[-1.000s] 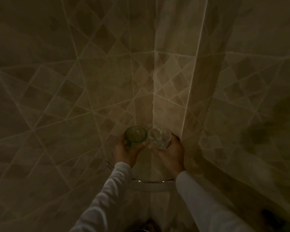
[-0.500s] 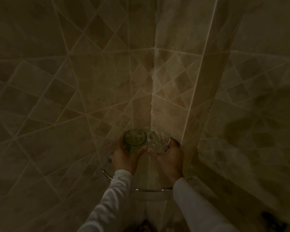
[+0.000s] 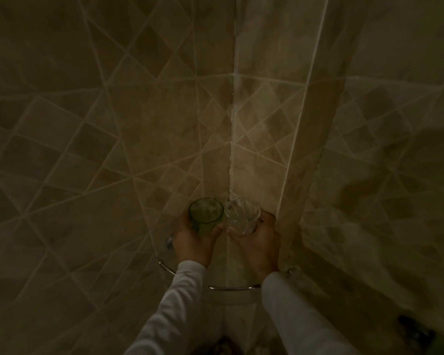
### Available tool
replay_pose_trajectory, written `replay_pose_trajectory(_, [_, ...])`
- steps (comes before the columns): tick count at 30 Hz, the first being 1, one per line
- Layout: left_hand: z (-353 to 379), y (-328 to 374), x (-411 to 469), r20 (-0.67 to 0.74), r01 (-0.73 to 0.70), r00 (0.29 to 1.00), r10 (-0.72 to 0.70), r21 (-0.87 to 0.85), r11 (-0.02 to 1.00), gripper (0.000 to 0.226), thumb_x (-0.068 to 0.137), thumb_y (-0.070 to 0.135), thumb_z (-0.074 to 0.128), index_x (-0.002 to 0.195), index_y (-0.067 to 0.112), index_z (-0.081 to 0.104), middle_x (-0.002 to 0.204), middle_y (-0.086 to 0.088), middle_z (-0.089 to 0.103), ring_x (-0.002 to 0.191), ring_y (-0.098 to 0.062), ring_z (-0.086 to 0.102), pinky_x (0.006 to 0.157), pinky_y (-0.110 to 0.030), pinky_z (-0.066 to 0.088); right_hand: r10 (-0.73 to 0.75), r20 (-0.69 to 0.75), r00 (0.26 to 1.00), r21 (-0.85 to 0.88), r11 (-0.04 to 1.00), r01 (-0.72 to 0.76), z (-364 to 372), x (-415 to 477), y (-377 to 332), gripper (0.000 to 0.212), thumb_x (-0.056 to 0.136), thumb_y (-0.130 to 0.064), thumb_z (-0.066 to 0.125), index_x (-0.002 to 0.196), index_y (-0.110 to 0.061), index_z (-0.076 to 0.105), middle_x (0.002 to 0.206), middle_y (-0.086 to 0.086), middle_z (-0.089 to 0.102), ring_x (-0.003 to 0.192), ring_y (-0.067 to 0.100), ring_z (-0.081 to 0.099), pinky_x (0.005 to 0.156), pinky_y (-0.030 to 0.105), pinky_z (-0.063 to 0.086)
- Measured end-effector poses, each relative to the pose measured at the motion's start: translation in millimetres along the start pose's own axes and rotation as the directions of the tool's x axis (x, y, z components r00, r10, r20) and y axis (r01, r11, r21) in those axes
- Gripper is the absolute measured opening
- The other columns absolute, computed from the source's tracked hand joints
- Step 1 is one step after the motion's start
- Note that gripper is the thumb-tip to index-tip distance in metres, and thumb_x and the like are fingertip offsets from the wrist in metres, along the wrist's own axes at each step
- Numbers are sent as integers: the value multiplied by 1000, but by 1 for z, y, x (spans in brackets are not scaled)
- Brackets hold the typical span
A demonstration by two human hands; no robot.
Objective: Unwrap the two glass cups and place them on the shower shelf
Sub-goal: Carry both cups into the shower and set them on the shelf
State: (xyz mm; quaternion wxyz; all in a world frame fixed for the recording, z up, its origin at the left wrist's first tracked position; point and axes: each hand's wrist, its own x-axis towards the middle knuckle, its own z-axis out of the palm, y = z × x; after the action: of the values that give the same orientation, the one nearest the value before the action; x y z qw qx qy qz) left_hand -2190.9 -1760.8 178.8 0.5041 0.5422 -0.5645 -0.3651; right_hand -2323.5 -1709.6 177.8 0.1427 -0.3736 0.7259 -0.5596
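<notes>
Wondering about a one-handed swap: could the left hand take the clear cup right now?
Probably not yet: the left hand grips the green cup, and the right hand is wrapped round the clear cup beside it.

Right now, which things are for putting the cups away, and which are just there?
For the job: green glass cup in the left hand; clear patterned glass cup in the right hand; curved metal-railed corner shelf.
Just there: beige diamond-tiled walls; a dark blurry thing, lower right.
</notes>
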Motion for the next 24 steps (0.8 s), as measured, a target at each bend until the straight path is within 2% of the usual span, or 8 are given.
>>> replay_pose_trajectory(4, [-1, 6, -4, -30, -23, 999, 25, 51, 998, 90, 56, 38, 93, 132, 13, 52, 122, -11, 66, 110, -29, 63, 94, -45, 52, -22, 19, 1000, -9, 1000, 22, 0, -2, -1, 88, 60, -40, 95, 134, -20, 52, 126, 4, 67, 114, 21, 66, 95, 36, 56])
replay_pose_trajectory(9, [-4, 10, -7, 6, -31, 1000, 30, 75, 997, 90, 59, 34, 93, 134, 13, 48, 125, -13, 63, 112, -31, 61, 95, -48, 51, -1, 18, 1000, -69, 998, 2, -4, -7, -4, 90, 55, -59, 92, 125, -15, 59, 123, 6, 67, 111, 25, 67, 91, 39, 57])
replay_pose_trajectory(11, [-6, 10, -8, 25, -16, 1000, 14, 80, 997, 92, 58, 38, 92, 135, 13, 47, 126, -12, 62, 113, -30, 61, 96, -48, 50, 20, 37, 999, -76, 997, -17, -9, -7, -3, 86, 55, -59, 91, 123, -18, 60, 119, 3, 70, 107, 23, 68, 89, 37, 58])
replay_pose_trajectory(14, [-10, 13, -14, 16, 3, 1000, -5, 97, 995, 92, 60, 44, 90, 136, 15, 45, 131, -10, 59, 116, -29, 58, 98, -48, 48, -5, 52, 999, -114, 993, 11, -23, -6, 1, 63, 60, -47, 90, 110, -19, 63, 103, 0, 72, 95, 21, 70, 77, 30, 56])
replay_pose_trajectory(17, [-17, 16, -23, 10, 2, 1000, -3, 137, 991, 96, 66, 51, 84, 142, 17, 35, 140, -11, 52, 123, -30, 54, 101, -46, 46, -76, 40, 996, -105, 991, 80, -38, -7, 1, 55, 63, -41, 88, 107, -22, 61, 97, -2, 69, 85, 16, 65, 63, 16, 43])
replay_pose_trajectory(19, [-22, 21, -32, 2, -27, 1000, 27, 190, 981, 99, 70, 55, 78, 147, 16, 28, 145, -11, 47, 124, -32, 52, 102, -47, 45, -142, 42, 989, -68, 987, 144, -47, -11, 0, 63, 65, -38, 88, 118, -28, 56, 107, 0, 65, 91, 13, 60, 69, 11, 40])
replay_pose_trajectory(22, [-25, 29, -49, -7, -120, 992, 127, 287, 950, 94, 78, 54, 73, 149, 14, 26, 150, -13, 38, 127, -34, 49, 103, -49, 44, -283, 111, 953, -99, 951, 294, -58, -18, -1, 79, 70, -43, 81, 137, -24, 44, 133, 9, 53, 116, 20, 51, 91, 29, 46])
replay_pose_trajectory(24, [-28, 31, -62, 8, -206, 975, 221, 399, 894, 88, 82, 51, 70, 149, 12, 28, 152, -15, 35, 131, -34, 44, 106, -45, 42, -377, 186, 908, -174, 896, 408, -65, -25, -1, 84, 74, -52, 68, 146, -20, 40, 144, 14, 45, 132, 31, 42, 105, 45, 45])
